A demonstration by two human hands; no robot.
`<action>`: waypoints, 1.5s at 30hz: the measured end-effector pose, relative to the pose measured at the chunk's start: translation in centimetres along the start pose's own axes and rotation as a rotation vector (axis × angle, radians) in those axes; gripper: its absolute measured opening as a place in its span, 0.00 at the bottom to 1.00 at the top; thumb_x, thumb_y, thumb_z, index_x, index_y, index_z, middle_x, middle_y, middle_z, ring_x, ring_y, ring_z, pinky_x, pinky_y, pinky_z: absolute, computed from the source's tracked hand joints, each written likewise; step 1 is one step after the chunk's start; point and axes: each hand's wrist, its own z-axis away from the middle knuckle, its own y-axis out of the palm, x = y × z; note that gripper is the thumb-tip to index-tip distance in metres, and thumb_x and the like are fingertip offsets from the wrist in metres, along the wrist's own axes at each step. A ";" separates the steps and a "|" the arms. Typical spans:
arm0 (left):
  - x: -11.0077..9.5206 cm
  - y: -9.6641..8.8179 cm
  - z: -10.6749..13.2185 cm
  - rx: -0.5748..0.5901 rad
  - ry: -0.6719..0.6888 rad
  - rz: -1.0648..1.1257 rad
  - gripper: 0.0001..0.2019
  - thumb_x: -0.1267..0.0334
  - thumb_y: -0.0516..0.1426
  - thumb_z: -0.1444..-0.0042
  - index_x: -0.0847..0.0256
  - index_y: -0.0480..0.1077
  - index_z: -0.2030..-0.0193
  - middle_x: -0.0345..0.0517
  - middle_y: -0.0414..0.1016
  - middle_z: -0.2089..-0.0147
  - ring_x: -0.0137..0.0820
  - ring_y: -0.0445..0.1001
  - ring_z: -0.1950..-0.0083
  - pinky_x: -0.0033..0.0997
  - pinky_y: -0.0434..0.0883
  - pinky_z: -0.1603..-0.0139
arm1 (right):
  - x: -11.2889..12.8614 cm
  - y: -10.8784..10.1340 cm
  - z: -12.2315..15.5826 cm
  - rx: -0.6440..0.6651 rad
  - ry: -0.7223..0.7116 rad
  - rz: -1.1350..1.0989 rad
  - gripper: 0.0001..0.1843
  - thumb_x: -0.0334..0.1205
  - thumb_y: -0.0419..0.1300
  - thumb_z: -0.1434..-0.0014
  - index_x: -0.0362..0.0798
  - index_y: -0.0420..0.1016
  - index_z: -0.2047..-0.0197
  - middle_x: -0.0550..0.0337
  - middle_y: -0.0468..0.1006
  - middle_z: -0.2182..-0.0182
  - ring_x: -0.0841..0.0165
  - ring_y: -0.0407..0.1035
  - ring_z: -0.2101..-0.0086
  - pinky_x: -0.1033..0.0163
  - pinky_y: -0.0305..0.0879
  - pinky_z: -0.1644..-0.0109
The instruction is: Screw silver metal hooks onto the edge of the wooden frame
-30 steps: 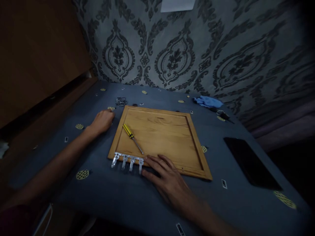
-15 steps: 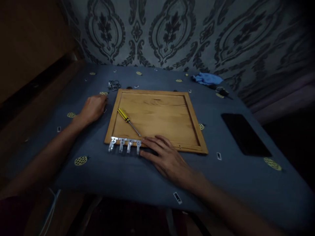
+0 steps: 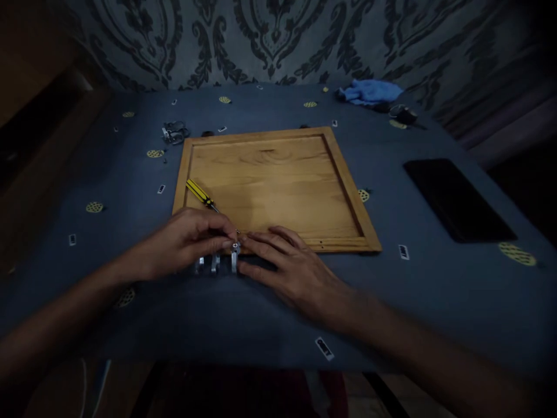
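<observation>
My left hand [image 3: 198, 239] is closed in a pinch at the near edge of the wooden frame panel [image 3: 348, 183], over the metal hook rail [image 3: 235, 255]. What sits between its fingertips is too small to make out. Several silver hooks hang from the rail; the left fingers hide part of it. Fingers stretched out, my right hand [image 3: 296, 267] lies flat on the frame's near edge, its fingertips by the rail's right end. A yellow and black screwdriver [image 3: 199, 191] rests on the panel, its tip partly behind the left hand.
A dark flat tablet-like slab [image 3: 456, 197] lies on the right of the blue tablecloth [image 3: 270, 325]. At the back are a blue cloth [image 3: 369, 92], a small dark object [image 3: 404, 115] and a metal cluster [image 3: 174, 132]. A patterned wall stands behind.
My left hand has moved right from the tablecloth onto the hook rail, with its fingertips pinched there. My right hand stays on the frame's near edge. The view has shifted somewhat.
</observation>
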 end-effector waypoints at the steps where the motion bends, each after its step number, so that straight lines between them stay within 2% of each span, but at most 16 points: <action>1: 0.0 0.1 -0.1 0.011 0.005 -0.016 0.10 0.58 0.57 0.37 0.60 0.78 0.58 0.44 0.82 0.60 0.31 0.79 0.60 0.29 0.74 0.60 | 0.0 0.0 0.0 -0.005 -0.001 -0.001 0.17 0.32 0.56 0.30 0.50 0.75 0.40 0.51 0.76 0.38 0.57 0.67 0.39 0.44 0.64 0.34; 9: 0.3 0.0 -0.8 0.124 0.025 -0.111 0.10 0.60 0.56 0.35 0.59 0.78 0.59 0.43 0.82 0.60 0.30 0.79 0.59 0.27 0.72 0.58 | 0.0 0.1 -0.1 -0.012 0.004 -0.014 0.16 0.33 0.55 0.29 0.49 0.75 0.41 0.49 0.76 0.39 0.58 0.66 0.38 0.43 0.63 0.34; 13: 0.4 0.1 -0.9 0.114 0.035 -0.134 0.09 0.60 0.57 0.35 0.60 0.78 0.58 0.43 0.82 0.60 0.30 0.80 0.59 0.26 0.72 0.57 | 0.0 0.1 0.0 -0.012 -0.007 -0.007 0.16 0.34 0.56 0.29 0.48 0.74 0.41 0.48 0.75 0.39 0.58 0.66 0.39 0.43 0.63 0.35; 18: 0.8 0.2 -1.0 0.105 0.036 -0.149 0.10 0.59 0.57 0.35 0.60 0.78 0.59 0.43 0.81 0.62 0.29 0.78 0.62 0.25 0.70 0.61 | 0.0 0.2 0.0 -0.027 0.000 -0.008 0.16 0.33 0.55 0.29 0.48 0.75 0.41 0.48 0.76 0.39 0.58 0.67 0.39 0.44 0.63 0.34; 32: 1.0 0.1 -1.3 0.126 0.084 -0.141 0.09 0.59 0.58 0.35 0.59 0.79 0.59 0.43 0.82 0.61 0.28 0.79 0.60 0.23 0.71 0.59 | 0.0 0.1 -0.1 -0.048 -0.003 -0.020 0.16 0.32 0.55 0.30 0.48 0.75 0.42 0.48 0.77 0.41 0.57 0.68 0.40 0.43 0.65 0.36; 39: 0.7 -0.2 -1.4 0.132 0.005 -0.140 0.11 0.58 0.57 0.37 0.63 0.75 0.64 0.43 0.78 0.68 0.27 0.73 0.68 0.23 0.66 0.68 | 0.0 0.0 -0.3 -0.039 -0.007 -0.012 0.15 0.32 0.54 0.28 0.48 0.75 0.43 0.48 0.77 0.40 0.58 0.69 0.40 0.43 0.66 0.37; 45: 0.9 -0.1 -1.5 0.134 0.016 -0.106 0.10 0.58 0.57 0.38 0.63 0.76 0.63 0.44 0.79 0.66 0.27 0.73 0.67 0.24 0.67 0.66 | 0.0 -0.1 -0.3 -0.065 -0.015 -0.016 0.16 0.32 0.51 0.27 0.47 0.76 0.44 0.47 0.78 0.42 0.57 0.70 0.42 0.43 0.67 0.38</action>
